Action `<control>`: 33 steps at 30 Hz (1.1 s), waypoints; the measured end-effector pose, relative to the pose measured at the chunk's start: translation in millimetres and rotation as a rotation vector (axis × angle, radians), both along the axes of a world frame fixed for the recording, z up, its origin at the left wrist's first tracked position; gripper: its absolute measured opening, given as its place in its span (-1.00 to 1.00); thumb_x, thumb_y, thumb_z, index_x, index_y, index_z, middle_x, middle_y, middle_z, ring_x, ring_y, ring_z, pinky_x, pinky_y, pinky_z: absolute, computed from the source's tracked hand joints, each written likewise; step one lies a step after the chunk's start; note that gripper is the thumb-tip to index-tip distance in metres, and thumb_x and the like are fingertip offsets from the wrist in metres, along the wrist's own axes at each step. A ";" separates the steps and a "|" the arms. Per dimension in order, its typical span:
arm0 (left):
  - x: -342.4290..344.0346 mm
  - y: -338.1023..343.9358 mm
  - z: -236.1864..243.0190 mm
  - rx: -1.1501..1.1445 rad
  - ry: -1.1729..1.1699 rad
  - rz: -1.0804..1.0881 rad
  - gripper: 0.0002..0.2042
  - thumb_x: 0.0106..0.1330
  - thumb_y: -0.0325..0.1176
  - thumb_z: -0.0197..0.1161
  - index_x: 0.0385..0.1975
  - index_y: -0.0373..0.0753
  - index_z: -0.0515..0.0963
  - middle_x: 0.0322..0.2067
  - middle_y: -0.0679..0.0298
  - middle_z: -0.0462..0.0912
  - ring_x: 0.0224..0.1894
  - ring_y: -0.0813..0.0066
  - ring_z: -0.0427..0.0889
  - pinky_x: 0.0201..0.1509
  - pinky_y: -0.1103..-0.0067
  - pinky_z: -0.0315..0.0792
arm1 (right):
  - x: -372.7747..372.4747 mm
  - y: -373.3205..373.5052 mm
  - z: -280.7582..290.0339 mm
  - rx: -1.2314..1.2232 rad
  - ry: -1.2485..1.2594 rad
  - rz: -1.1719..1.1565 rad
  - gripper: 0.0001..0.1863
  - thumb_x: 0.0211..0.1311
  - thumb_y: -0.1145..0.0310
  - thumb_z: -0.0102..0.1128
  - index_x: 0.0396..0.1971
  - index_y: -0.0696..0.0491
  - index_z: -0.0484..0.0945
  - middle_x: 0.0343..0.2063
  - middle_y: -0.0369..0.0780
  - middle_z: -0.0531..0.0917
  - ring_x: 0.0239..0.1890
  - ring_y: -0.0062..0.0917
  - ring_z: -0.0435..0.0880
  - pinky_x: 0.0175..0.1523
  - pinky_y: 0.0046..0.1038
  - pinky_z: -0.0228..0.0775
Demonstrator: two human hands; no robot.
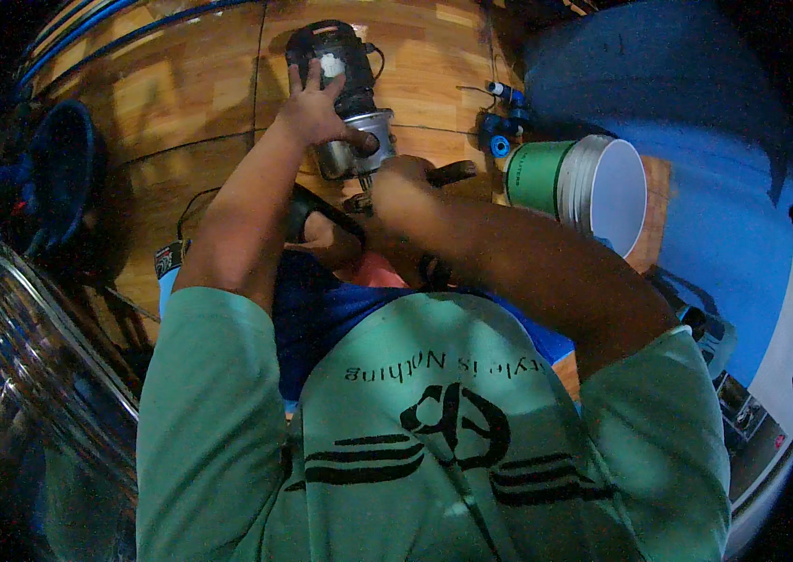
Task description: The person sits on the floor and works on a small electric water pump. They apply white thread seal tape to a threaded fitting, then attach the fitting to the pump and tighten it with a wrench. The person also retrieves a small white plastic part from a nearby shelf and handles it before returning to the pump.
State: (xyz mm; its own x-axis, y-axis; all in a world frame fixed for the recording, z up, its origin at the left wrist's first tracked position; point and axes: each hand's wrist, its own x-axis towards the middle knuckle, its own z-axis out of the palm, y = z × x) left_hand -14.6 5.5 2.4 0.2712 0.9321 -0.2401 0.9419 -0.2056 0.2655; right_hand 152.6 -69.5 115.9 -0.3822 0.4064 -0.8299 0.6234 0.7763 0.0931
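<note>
On the wood-patterned floor lies an electric water pump or similar motor unit, with a black motor body [351, 82] and a silver metal housing [344, 155] at its near end. My left hand [307, 114] holds it from above, fingers spread over the black body and thumb on the silver housing. Close to the housing's near end, my right hand [404, 197] is closed around a tool with a dark handle [452, 171]; the handle sticks out to the right. Blur and the hand hide the tool's kind. Small metal prongs [365, 182] show between hand and housing.
To the right, a green-and-white bucket [539, 178] lies on its side beside blue pipe fittings [507, 122]. A blue basin [64, 173] stands at the left, above a large shiny ribbed vessel [50, 337]. My foot [326, 242] is just below the pump.
</note>
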 end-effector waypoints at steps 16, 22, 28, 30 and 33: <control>4.3 -4.8 15.3 -0.050 -0.002 0.039 0.41 -0.52 0.68 0.24 0.42 -0.19 0.13 0.39 -0.40 -0.19 0.44 -0.46 -0.37 0.49 -0.01 -0.38 | 93.9 34.2 14.9 0.021 0.220 0.068 -0.67 0.12 0.31 0.23 -0.07 0.00 0.57 -0.35 -0.12 0.71 -0.22 -0.21 0.74 -0.20 -0.13 0.59; 8.5 -8.0 25.0 -0.045 -0.020 0.051 0.40 -0.52 0.69 0.22 0.41 -0.19 0.15 0.37 -0.43 -0.10 0.42 -0.51 -0.32 0.48 -0.05 -0.36 | 118.8 51.5 -16.9 0.017 0.142 -0.094 -0.64 0.12 0.29 0.28 -0.04 -0.04 0.57 -0.25 -0.11 0.70 -0.14 -0.20 0.72 -0.13 -0.14 0.59; 7.8 -9.3 18.6 -0.011 0.016 0.053 0.37 -0.52 0.66 0.26 0.41 -0.14 0.17 0.37 -0.42 -0.10 0.43 -0.50 -0.32 0.47 -0.07 -0.34 | 138.9 65.3 -57.1 0.002 0.086 -0.123 -0.74 0.10 0.35 0.25 -0.16 -0.04 0.65 -0.23 -0.15 0.71 -0.10 -0.24 0.71 -0.06 -0.12 0.54; 8.7 -8.4 15.1 -0.003 0.007 0.067 0.35 -0.51 0.64 0.29 0.41 -0.11 0.17 0.38 -0.40 -0.12 0.43 -0.50 -0.32 0.47 -0.07 -0.31 | 151.8 62.7 -79.9 0.053 0.086 -0.094 -0.78 0.12 0.37 0.23 -0.21 -0.05 0.67 -0.23 -0.15 0.71 -0.11 -0.24 0.71 -0.04 -0.09 0.51; 8.4 -6.2 9.8 0.002 0.015 0.062 0.32 -0.49 0.60 0.35 0.41 -0.06 0.17 0.41 -0.34 -0.15 0.42 -0.50 -0.33 0.46 -0.07 -0.22 | 175.4 56.1 -118.5 0.229 0.307 -0.091 -0.85 0.13 0.32 0.17 -0.43 0.01 0.70 -0.43 -0.14 0.71 -0.25 -0.26 0.72 -0.05 -0.04 0.37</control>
State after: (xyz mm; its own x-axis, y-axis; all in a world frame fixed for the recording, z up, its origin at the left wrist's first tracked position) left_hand -6.2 -0.7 12.2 0.2090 0.9476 -0.2418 0.9568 -0.1470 0.2509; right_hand 328.1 -13.4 -2.6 -0.5527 0.6115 -0.5662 0.7145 0.6974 0.0558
